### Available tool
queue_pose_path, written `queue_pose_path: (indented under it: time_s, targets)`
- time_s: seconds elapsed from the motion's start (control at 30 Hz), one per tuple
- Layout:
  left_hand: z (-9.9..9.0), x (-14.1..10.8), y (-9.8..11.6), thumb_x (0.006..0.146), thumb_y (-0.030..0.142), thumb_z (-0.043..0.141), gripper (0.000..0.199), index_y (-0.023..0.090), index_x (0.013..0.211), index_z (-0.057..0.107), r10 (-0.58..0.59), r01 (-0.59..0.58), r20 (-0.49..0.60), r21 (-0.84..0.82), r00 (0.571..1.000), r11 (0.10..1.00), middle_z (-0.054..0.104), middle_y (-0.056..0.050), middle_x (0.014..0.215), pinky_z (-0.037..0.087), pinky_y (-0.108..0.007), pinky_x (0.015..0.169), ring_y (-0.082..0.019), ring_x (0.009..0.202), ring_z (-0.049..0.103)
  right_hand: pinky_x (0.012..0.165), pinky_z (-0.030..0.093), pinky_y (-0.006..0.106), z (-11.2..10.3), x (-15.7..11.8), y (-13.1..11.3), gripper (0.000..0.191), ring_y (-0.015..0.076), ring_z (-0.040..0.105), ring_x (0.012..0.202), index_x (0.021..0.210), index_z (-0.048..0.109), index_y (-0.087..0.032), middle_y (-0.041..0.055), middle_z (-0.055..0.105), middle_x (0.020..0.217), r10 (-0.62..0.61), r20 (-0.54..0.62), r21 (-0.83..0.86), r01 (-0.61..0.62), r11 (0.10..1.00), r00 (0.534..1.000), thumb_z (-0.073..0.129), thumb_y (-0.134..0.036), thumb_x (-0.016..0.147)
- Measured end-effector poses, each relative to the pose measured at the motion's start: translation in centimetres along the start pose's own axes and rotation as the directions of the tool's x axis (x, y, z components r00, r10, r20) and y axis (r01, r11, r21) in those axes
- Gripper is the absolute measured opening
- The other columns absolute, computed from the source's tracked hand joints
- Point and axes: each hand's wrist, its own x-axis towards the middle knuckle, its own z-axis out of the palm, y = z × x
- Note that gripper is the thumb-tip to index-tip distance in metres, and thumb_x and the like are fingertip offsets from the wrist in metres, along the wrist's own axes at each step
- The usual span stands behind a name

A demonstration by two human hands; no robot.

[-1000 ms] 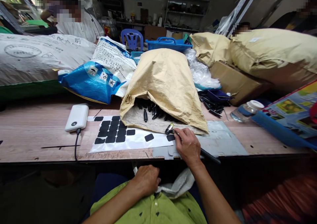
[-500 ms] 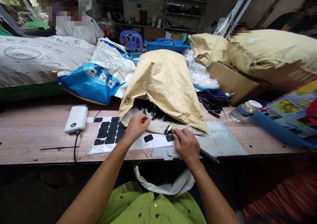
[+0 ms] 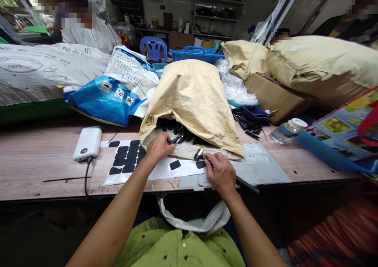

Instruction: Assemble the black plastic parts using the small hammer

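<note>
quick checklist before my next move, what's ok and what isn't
1. Right hand gripping the metal-headed tool: ok
2. Left hand pinching a small black part at the bag's mouth: ok
3. Tan bag open towards you, black parts showing inside: ok
4. Black patches remaining on the white sheet: ok
5. Cable plugged into the white power bank: ok
6. Power bank's charge: cannot tell

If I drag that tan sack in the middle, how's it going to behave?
Probably floppy: the tan sack is creased. Black pieces might spill, since its mouth gapes at the front. It looks fairly heavy, given its bulge.
</note>
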Motion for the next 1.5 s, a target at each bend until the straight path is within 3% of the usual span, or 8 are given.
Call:
queue_pose_path:
  time_s: [0.17,0.27,0.53,0.7,0.93,1.2,1.4,1.5]
  targets:
    - [1.5,-3.3,0.2,0.077,0.027,0.073,0.013,0.022,0.088,0.068,0.343,-0.330,0.047,-0.181,0.938,0.927,0.068,0.000,0.083,0.040,-0.027,0.068,-0.018,0.077,0.059,0.081,0.040,0.032,-0.1,0.0,0.0,0.025,0.0213,0.052,0.088,0.118,0.071,-0.024,0.0044,0.062,0.091,0.005,0.004,-0.004,-0.005,1.000,1.000,0.058,-0.025,0.097]
    - [3.1,-4.0,-0.4,0.077,0.025,0.075,0.013,0.021,0.088,0.068,0.444,-0.428,0.021,-0.228,0.896,0.874,0.068,-0.001,0.086,0.042,-0.029,0.074,-0.019,0.083,0.058,0.081,0.040,0.032,-0.1,0.0,-0.2,0.026,0.0214,0.052,0.088,0.119,0.071,-0.025,0.0041,0.062,0.092,0.010,0.007,-0.009,-0.010,1.000,1.000,0.058,-0.024,0.096]
    - [4.5,-3.2,-1.8,0.075,0.035,0.083,0.022,0.022,0.090,0.072,0.431,-0.400,0.008,-0.359,0.902,0.843,0.068,-0.001,0.088,0.043,-0.030,0.078,-0.020,0.088,0.059,0.082,0.045,0.033,-0.4,0.2,0.8,0.027,0.0219,0.058,0.090,0.120,0.071,-0.023,0.0056,0.064,0.094,-0.031,0.037,0.005,0.030,1.000,0.999,0.053,-0.026,0.099]
    - [4.6,-3.3,-1.4,0.072,0.038,0.086,0.025,0.022,0.088,0.073,0.415,-0.391,0.011,-0.313,0.910,0.866,0.068,-0.001,0.087,0.042,-0.031,0.078,-0.021,0.089,0.058,0.083,0.050,0.035,-2.2,1.2,1.7,0.027,0.0235,0.065,0.094,0.117,0.072,-0.020,0.0076,0.069,0.098,0.107,-0.084,0.156,-0.093,0.983,0.991,0.052,-0.028,0.099]
    - [4.9,-3.3,-1.2,0.072,0.036,0.086,0.022,0.024,0.088,0.076,0.366,-0.347,0.006,-0.303,0.930,0.887,0.068,0.000,0.087,0.043,-0.032,0.082,-0.021,0.092,0.060,0.086,0.053,0.034,-3.4,1.8,-2.8,0.027,0.0210,0.067,0.095,0.118,0.070,-0.020,0.0075,0.071,0.100,-0.021,-0.012,0.470,0.024,0.882,1.000,0.051,-0.028,0.101]
    - [4.8,-3.2,-1.1,0.073,0.033,0.084,0.018,0.023,0.086,0.077,0.364,-0.341,0.019,-0.309,0.931,0.888,0.065,-0.001,0.086,0.043,-0.032,0.081,-0.021,0.092,0.060,0.086,0.053,0.033,-3.0,1.5,-5.4,0.031,0.0202,0.065,0.092,0.126,0.067,-0.023,0.0079,0.068,0.098,-0.072,-0.039,0.439,0.082,0.895,0.997,0.046,-0.028,0.103]
    - [4.5,-3.5,-0.7,0.074,0.031,0.083,0.011,0.023,0.079,0.076,0.337,-0.315,0.031,-0.286,0.941,0.905,0.063,0.000,0.082,0.042,-0.030,0.078,-0.020,0.089,0.058,0.079,0.050,0.027,-2.2,1.2,-5.3,0.031,0.0180,0.063,0.087,0.124,0.069,-0.023,0.0053,0.065,0.092,-0.135,0.115,0.272,0.100,0.957,0.984,0.047,-0.025,0.103]
    - [4.7,-3.4,-0.8,0.073,0.031,0.084,0.015,0.024,0.086,0.078,0.337,-0.316,0.016,-0.307,0.941,0.898,0.064,-0.001,0.085,0.043,-0.031,0.080,-0.021,0.092,0.059,0.081,0.050,0.027,-2.5,1.2,-5.0,0.031,0.0181,0.064,0.087,0.125,0.068,-0.022,0.0057,0.066,0.093,-0.073,0.040,0.298,0.058,0.953,0.997,0.046,-0.027,0.103]
